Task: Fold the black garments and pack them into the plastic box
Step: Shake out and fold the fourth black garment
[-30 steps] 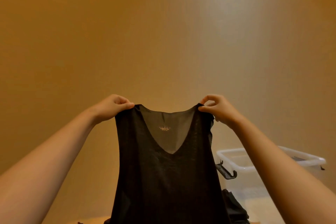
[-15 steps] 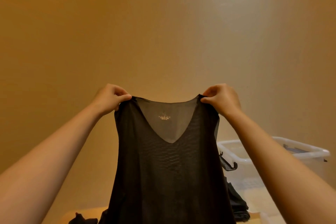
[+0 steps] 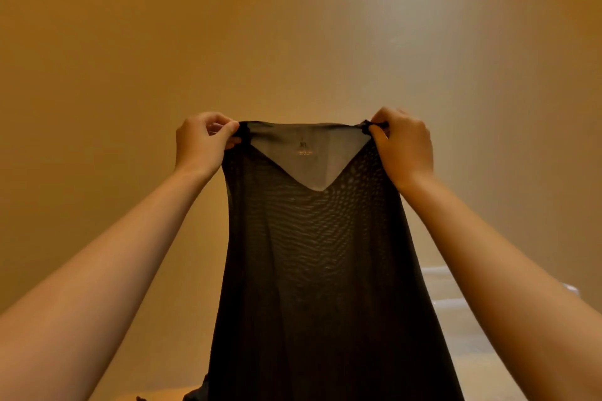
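Head view.

Risk assessment: the black garment (image 3: 312,254) is thin, see-through mesh, held only at its two top corners. A loose pinch at either corner is likely to let that shoulder drop, so the cloth would hang askew and the fold would start crooked. Pulling the corners too far apart could stretch the neckline. The lower hem runs out of the bottom edge of the frame, so it cannot be told whether it drags on the tan surface (image 3: 156,395) at lower left; a dragging hem would bunch when the garment is laid down. The raised cloth also hides most of the work area, so it may be set down blind.

Hand pose: both forearms rise from the lower corners toward the centre of the frame. The left hand (image 3: 202,142) is curled, thumb against fingers, pinching the top left corner. The right hand (image 3: 402,146) is curled the same way and pinches the top right corner. The top edge is taut and level between them.

Location: the garment hangs at frame centre in front of the wall (image 3: 293,26), V-neck and label (image 3: 304,153) facing the camera. A pale, blurred form at right, probably the plastic box (image 3: 435,273), shows between cloth and right forearm.
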`<state>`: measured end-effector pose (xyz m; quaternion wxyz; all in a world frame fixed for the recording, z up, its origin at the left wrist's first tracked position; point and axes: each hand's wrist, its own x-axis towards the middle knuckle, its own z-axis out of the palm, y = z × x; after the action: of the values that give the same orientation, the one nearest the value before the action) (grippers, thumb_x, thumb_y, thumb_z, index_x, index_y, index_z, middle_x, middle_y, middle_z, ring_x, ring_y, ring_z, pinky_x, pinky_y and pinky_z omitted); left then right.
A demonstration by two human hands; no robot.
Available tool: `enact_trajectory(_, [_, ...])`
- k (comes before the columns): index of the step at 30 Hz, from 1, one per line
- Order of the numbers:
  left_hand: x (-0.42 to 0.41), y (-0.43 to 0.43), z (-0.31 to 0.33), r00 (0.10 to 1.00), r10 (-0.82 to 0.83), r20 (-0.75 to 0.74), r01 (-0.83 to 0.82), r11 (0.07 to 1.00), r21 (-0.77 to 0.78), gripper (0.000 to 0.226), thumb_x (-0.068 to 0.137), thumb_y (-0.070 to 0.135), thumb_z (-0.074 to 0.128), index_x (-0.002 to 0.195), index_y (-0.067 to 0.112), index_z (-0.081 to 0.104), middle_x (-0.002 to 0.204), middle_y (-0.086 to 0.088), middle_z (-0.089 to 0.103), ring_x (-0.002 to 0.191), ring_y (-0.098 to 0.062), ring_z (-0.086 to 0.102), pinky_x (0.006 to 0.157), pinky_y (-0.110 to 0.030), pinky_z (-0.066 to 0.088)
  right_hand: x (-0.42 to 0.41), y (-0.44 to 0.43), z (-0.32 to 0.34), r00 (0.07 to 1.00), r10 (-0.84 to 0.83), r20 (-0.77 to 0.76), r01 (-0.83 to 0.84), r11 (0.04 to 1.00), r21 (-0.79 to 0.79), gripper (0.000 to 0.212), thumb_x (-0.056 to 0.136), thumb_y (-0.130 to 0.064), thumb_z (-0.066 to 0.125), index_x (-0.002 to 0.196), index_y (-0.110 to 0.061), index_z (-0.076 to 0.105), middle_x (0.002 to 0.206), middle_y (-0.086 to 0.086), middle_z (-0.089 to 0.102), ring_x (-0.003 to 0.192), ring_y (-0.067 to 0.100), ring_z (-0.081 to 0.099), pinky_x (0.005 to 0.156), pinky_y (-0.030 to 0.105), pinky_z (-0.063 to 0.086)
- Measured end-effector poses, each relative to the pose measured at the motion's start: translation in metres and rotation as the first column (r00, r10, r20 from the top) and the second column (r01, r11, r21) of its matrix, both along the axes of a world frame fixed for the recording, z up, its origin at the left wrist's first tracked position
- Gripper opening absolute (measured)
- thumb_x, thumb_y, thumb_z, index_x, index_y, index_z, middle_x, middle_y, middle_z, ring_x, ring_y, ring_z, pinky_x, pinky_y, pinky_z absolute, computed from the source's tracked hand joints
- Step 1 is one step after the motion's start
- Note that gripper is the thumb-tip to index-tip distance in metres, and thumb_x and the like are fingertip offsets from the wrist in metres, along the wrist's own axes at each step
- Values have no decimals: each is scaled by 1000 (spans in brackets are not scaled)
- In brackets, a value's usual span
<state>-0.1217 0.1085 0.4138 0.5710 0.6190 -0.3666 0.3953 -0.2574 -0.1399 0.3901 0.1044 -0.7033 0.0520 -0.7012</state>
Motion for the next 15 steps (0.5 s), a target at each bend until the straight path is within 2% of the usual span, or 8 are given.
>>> enact_trajectory(5, [-20, 6, 14, 992, 46, 120, -38, 997, -67, 11, 94, 22, 62, 90, 17, 71, 90, 1, 71, 89, -14, 67, 85, -33, 55, -20, 14, 14, 990, -8, 140, 22, 995, -98, 14, 96, -10, 53, 100, -3, 65, 102, 12, 62, 99, 25, 55, 72, 25, 37])
enact_trajectory(7, [-32, 9, 18, 985, 62, 164, -37, 988, -149, 13, 95, 23, 60, 89, 16, 70, 87, 3, 69, 84, -9, 64, 81, -28, 52, -30, 19, 19, 980, 3, 199, 22, 992, -126, 15, 97, -11, 53, 101, -2, 64, 103, 13, 61, 102, 25, 54, 73, 22, 35])
enact_trajectory(10, [-53, 12, 24, 956, 94, 279, -18, 965, -263, 13, 95, 23, 59, 90, 16, 68, 80, 13, 63, 73, 7, 57, 69, -9, 44, -46, 25, 25, 960, 18, 281, 31, 985, -170, 16, 97, -12, 52, 102, -1, 64, 103, 13, 61, 101, 25, 52, 71, 16, 29])
enact_trajectory(13, [-67, 13, 28, 941, 89, 327, 2, 963, -268, 11, 96, 23, 59, 89, 20, 67, 80, 20, 60, 74, 10, 56, 69, -6, 42, -58, 31, 29, 948, 33, 315, 25, 983, -181, 17, 97, -12, 50, 103, -1, 63, 105, 13, 60, 103, 25, 50, 71, 14, 27])
enact_trajectory(15, [-69, 13, 31, 946, 83, 314, 6, 962, -272, 11, 96, 24, 59, 89, 21, 67, 82, 16, 63, 76, 6, 57, 71, -8, 44, -61, 31, 29, 946, 36, 322, 24, 983, -182, 18, 97, -11, 50, 103, -1, 63, 107, 13, 60, 105, 25, 49, 72, 13, 27])
